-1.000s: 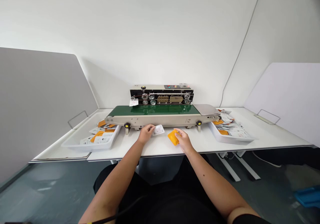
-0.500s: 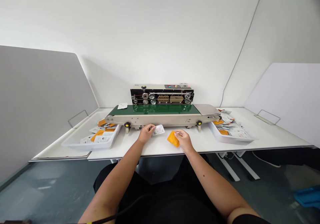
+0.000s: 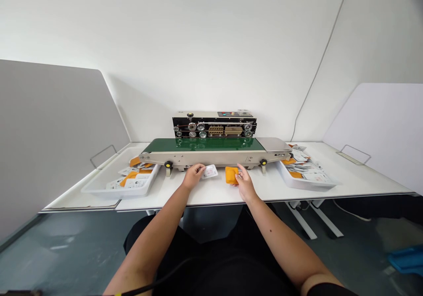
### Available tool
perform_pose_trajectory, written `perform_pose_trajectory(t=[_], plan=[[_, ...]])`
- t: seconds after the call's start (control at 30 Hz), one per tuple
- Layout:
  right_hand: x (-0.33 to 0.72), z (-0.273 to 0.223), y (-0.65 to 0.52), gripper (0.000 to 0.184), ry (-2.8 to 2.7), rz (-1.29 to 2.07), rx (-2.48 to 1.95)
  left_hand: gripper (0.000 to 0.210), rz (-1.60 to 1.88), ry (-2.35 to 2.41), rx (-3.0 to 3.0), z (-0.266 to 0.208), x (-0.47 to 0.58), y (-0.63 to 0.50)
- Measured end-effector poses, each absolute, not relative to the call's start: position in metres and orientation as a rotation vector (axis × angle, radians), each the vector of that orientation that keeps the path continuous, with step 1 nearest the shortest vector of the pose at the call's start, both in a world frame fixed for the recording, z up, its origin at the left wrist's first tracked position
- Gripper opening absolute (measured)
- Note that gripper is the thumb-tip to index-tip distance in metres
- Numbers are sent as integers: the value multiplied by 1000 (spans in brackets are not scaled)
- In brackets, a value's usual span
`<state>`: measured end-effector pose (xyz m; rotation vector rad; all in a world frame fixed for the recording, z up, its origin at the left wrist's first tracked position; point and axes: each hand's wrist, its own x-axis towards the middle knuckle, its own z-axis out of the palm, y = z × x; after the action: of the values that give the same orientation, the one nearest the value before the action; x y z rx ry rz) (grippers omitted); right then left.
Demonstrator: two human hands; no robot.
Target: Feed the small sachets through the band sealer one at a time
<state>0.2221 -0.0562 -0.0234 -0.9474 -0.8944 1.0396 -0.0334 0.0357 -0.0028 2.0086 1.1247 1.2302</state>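
My left hand (image 3: pixel 194 175) pinches the edge of a small white printed sachet (image 3: pixel 209 171) just above the white table, in front of the sealing machine. To its right, my right hand (image 3: pixel 245 182) grips a small orange sachet (image 3: pixel 231 175) by its right side, thumb in front and other fingers partly hidden behind it. The two sachets are apart. Beyond both hands lies the band sealer (image 3: pixel 214 158) with its green conveyor belt (image 3: pixel 211 144).
A translucent bin (image 3: pixel 145 191) of white and orange sachets stands on the left, and another bin (image 3: pixel 297 183) of sachets on the right. Grey partition panels (image 3: pixel 56 128) flank the table (image 3: pixel 198 194). Rollers and a control panel (image 3: pixel 234 114) sit at the back.
My right hand has turned the orange sachet more upright and raised it slightly, its index finger now extended. The white packet at the belt's left end is gone from there. My left hand holds still.
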Motion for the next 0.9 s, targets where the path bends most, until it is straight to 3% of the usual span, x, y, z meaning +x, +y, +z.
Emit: perform_pose_trajectory(t=[0.3, 0.5, 0.9], plan=[[223, -29, -54, 69, -904, 1037, -959, 29, 1217, 1136, 2021, -3, -34, 36], [223, -23, -55, 46, -1121, 1111, -1035, 27, 1229, 1139, 2036, 0, -34, 33], [235, -28, -61, 45, -1034, 1133, -1010, 27, 1229, 1144, 2065, 4, -36, 30]])
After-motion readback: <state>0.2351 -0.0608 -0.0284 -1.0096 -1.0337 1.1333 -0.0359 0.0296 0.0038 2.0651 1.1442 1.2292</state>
